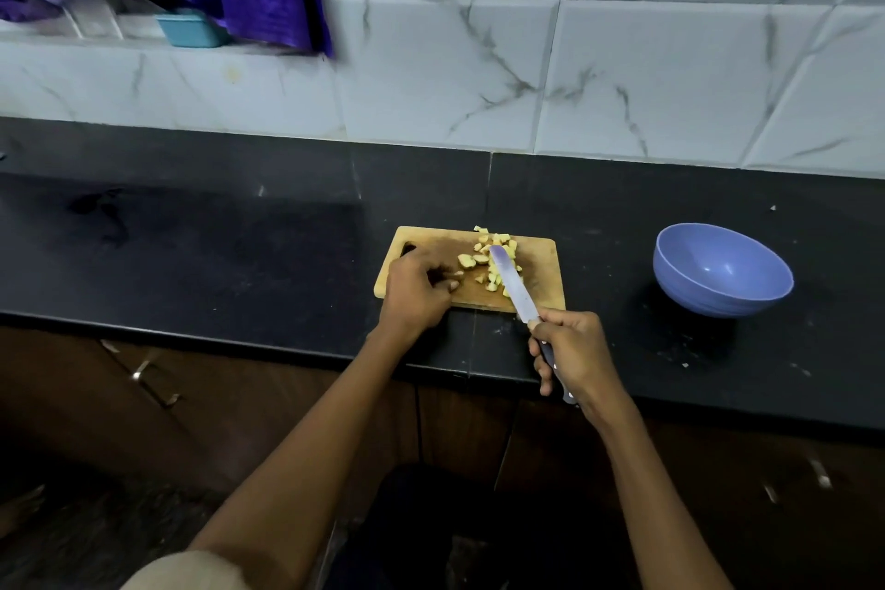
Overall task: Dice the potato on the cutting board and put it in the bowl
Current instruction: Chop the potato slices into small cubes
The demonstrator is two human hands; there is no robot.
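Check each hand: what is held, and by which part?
Right hand grips the knife by its handle. Left hand rests curled on the board; nothing visibly held.

Left hand (415,290) knuckles up, fingers curled under, forearm bare. Right hand (572,350) fingers wrapped in a fist grip, wrist angled inward, forearm bare.

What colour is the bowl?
The bowl is light blue-purple, seen in the head view.

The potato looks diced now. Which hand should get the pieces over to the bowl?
Probably right. The right hand already grips the knife, whose blade lies among the potato pieces, and the empty blue bowl sits on that side of the cutting board. The left hand is farther away.
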